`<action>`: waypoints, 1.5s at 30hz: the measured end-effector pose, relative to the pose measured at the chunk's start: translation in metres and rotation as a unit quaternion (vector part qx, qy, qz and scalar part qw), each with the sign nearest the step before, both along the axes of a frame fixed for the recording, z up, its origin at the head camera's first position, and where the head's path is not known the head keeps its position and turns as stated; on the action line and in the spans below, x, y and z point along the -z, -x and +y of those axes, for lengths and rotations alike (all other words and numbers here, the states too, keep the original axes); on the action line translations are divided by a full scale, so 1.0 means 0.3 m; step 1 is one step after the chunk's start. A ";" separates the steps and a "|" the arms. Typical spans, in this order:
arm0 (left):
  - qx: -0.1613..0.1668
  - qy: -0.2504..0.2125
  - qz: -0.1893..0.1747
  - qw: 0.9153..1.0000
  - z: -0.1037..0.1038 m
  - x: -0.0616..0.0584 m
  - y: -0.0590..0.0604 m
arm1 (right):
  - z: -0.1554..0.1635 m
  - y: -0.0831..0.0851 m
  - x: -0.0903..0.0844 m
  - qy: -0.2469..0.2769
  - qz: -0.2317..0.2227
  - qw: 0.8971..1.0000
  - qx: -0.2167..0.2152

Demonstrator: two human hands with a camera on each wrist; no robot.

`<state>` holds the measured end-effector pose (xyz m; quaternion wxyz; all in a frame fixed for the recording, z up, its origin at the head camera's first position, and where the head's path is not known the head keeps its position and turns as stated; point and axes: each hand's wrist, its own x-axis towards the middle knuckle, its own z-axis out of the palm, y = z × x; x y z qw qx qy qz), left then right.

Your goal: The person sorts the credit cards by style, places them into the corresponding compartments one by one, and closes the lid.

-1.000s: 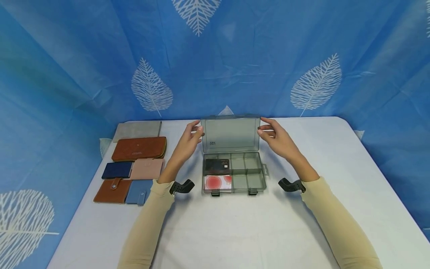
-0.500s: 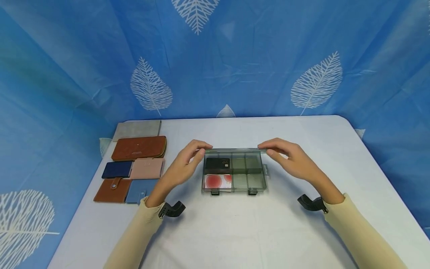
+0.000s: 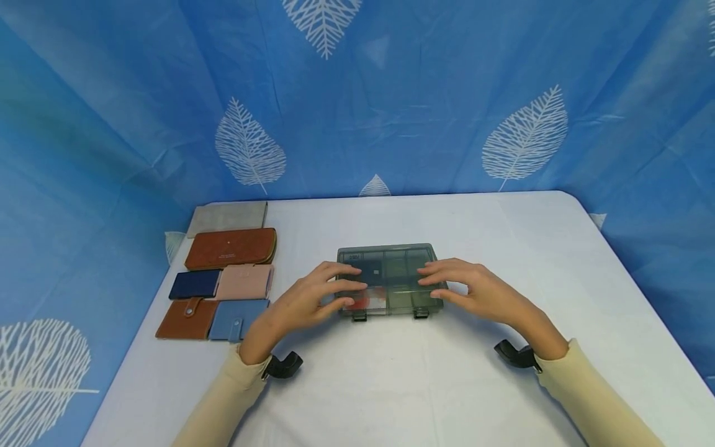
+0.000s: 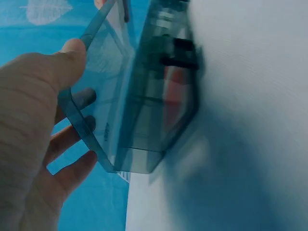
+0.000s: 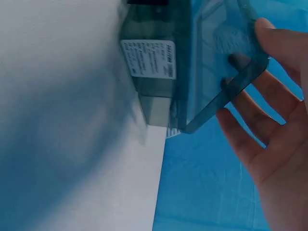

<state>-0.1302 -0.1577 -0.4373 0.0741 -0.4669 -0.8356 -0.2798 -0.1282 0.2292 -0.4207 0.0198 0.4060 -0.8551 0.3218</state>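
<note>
Both hands lower the lid of a compartment box

On the white surface (image 3: 475,236), wallets (image 3: 223,273) lie left; the smoky plastic organiser box (image 3: 391,264) sits centre, its lid (image 4: 103,103) nearly down, left hand (image 3: 310,301) and right hand (image 3: 480,292) each pinching a lid corner to guide it evenly.

Left hand (image 4: 33,139) pinches translucent lid (image 4: 103,96) of grey compartment box (image 4: 163,96), lid ajar.
</note>
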 end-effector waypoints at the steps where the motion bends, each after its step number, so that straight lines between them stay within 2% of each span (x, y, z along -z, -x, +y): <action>1: 0.001 0.007 0.006 1.000 0.001 0.003 0.000 | -0.005 0.000 0.004 -0.008 0.008 1.000 -0.003; 9: -0.003 0.059 0.045 0.997 0.010 0.031 -0.002 | -0.037 -0.002 0.043 -0.048 0.042 0.998 -0.019; 16: -0.003 0.073 0.052 0.996 0.020 0.045 -0.011 | -0.049 -0.013 0.056 -0.067 0.080 0.994 -0.028; 23: -0.016 0.097 0.054 0.994 0.024 0.047 -0.021 | -0.054 -0.020 0.059 -0.102 0.080 0.991 -0.022; 30: -0.033 0.104 0.114 0.987 0.039 0.060 -0.023 | -0.071 -0.026 0.071 -0.109 0.110 0.988 -0.018; 36: -0.047 0.098 0.151 0.983 0.049 0.079 -0.025 | -0.089 -0.033 0.081 -0.106 0.137 0.985 0.005; 40: -0.051 0.100 0.154 0.982 0.051 0.078 -0.024 | -0.087 -0.032 0.084 -0.104 0.131 0.986 0.012; 45: -0.045 0.098 0.131 0.985 0.050 0.066 -0.017 | -0.065 -0.017 0.080 -0.100 0.100 0.990 0.001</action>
